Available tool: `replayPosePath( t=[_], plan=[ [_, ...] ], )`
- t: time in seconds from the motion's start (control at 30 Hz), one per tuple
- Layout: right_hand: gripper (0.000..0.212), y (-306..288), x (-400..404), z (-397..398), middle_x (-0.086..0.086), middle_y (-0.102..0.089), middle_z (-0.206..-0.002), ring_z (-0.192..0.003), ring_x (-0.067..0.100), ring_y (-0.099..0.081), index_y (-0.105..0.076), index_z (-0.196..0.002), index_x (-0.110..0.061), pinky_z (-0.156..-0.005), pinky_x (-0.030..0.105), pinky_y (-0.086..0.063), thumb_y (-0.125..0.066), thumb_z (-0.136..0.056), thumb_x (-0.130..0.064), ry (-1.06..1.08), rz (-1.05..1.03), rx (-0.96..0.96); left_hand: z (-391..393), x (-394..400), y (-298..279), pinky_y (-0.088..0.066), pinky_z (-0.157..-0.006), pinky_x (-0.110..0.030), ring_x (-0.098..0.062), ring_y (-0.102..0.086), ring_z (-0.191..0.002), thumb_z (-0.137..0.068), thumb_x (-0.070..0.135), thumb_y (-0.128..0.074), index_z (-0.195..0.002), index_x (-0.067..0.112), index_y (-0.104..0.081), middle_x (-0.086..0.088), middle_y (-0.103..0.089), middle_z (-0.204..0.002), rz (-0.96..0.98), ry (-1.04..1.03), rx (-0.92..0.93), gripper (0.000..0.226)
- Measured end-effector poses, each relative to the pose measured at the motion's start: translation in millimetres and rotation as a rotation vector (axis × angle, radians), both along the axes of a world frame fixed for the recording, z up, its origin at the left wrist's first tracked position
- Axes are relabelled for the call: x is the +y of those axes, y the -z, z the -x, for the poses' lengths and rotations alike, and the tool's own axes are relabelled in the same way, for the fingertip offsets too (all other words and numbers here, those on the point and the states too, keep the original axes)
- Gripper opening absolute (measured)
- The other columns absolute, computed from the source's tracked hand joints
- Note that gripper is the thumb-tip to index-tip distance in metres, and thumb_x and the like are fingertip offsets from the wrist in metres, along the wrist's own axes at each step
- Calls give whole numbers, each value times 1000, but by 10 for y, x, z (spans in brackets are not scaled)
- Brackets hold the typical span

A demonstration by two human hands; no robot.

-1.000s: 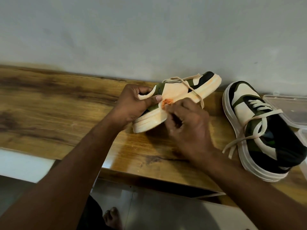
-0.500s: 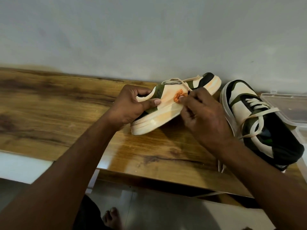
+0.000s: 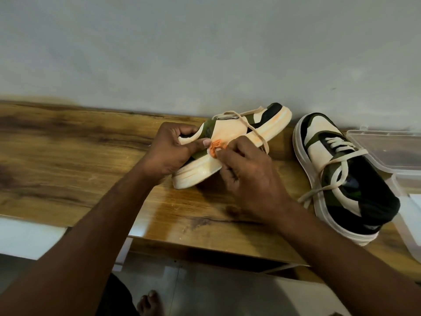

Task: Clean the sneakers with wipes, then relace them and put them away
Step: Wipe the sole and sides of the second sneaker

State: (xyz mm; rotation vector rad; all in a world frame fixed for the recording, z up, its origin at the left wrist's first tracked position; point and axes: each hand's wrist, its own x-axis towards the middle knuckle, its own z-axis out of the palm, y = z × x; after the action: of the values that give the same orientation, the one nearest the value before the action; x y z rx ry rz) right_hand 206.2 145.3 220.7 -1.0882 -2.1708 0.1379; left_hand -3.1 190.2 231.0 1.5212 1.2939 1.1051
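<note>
a plain grey-white wall (image 3: 205, 46) fills the upper half of the view, meeting the back edge of a wood-grain tabletop (image 3: 68, 156) that runs left to right. the left stretch of the tabletop is bare wood with dark streaks. its front edge cuts diagonally from lower left toward the lower right, and below it lies a pale tiled floor (image 3: 216, 293) with a bare foot (image 3: 149, 303) showing.

near the wall, one sneaker (image 3: 230, 142) is tipped on its side, heel end resting on the tabletop, toe raised toward the wall, its sole and side tinted orange. the left hand (image 3: 169, 153) grips its heel end, fingers curled over the collar and thumb along the side. the right hand (image 3: 246, 176) pinches a small orange wipe (image 3: 215, 147) against the sneaker's side just above the sole. a loose lace (image 3: 250, 128) trails over the shoe.

to the right, well apart from the hands, the second sneaker (image 3: 341, 179) sits upright, laced, heel close to the front edge. just beside it at the right border lies a clear plastic box (image 3: 387, 151), partly out of frame.
</note>
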Motion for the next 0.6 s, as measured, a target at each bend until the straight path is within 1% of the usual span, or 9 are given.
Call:
replayPosePath(
  t=[0.07,0.17,0.2,0.3,0.37,0.43,0.5,0.53,0.6],
  plan=[
    [34,-35,175,-214,16,-65,-114,-97,30,-66,-73,-123,-2,-84,43,-62,-74,-90,0,108,-46,-20,9,0,-14,-56,-69,-23,-4,-73,-81,-88,12,-81,-99,19,-80,9,-80,-87,7,5,-14,12],
    [28,-81,382,-424,15,-66,-104,-88,27,-65,-77,-117,-2,-76,44,-59,-71,-90,0,272,-100,96,26,9,-27,-56,-70,-21,-6,-74,-83,-89,12,-80,-103,16,-80,7,-81,-91,18,11,-15,14],
    [27,-68,370,-402,14,-68,-103,-88,25,-65,-77,-116,-3,-76,44,-59,-71,-90,0,291,-91,124,27,17,-22,-57,-70,-22,-6,-74,-83,-89,12,-81,-102,17,-80,7,-81,-91,13,5,-12,14],
    [29,-15,169,-111,10,-70,-110,-99,21,-66,-77,-119,-5,-88,36,-60,-76,-90,-4,206,-3,162,16,23,-9,-56,-67,-21,-3,-72,-79,-89,12,-81,-97,20,-80,11,-79,-85,6,-18,-12,12],
    [31,57,2,124,10,-69,-109,-98,18,-65,-76,-119,-4,-88,26,-57,-78,-88,-2,105,26,146,11,19,-16,-56,-67,-21,-2,-72,-79,-89,11,-80,-97,19,-80,12,-79,-85,5,-20,-20,12],
    [33,68,-27,171,11,-68,-109,-98,18,-65,-75,-119,-3,-87,22,-54,-79,-87,-1,28,35,121,17,14,-26,-57,-69,-22,-5,-73,-82,-89,10,-80,-100,17,-80,9,-80,-88,8,-14,-23,13],
    [34,26,60,18,12,-67,-113,-101,20,-65,-74,-122,-4,-88,24,-53,-79,-88,-2,11,19,31,34,14,-26,-58,-71,-23,-7,-74,-84,-88,12,-80,-102,16,-80,6,-81,-91,21,-11,-28,14],
    [34,3,127,-90,12,-66,-115,-102,22,-64,-74,-123,-5,-88,26,-55,-77,-89,-3,39,-1,-8,39,14,-27,-58,-72,-23,-7,-75,-85,-88,12,-80,-104,16,-80,5,-81,-93,29,-7,-22,16],
    [30,-42,304,-314,15,-66,-111,-97,26,-65,-75,-120,-4,-84,35,-58,-73,-90,-2,156,-67,21,41,21,-34,-59,-75,-24,-8,-75,-87,-88,13,-81,-109,16,-80,4,-81,-98,38,10,-13,21]
  ],
)
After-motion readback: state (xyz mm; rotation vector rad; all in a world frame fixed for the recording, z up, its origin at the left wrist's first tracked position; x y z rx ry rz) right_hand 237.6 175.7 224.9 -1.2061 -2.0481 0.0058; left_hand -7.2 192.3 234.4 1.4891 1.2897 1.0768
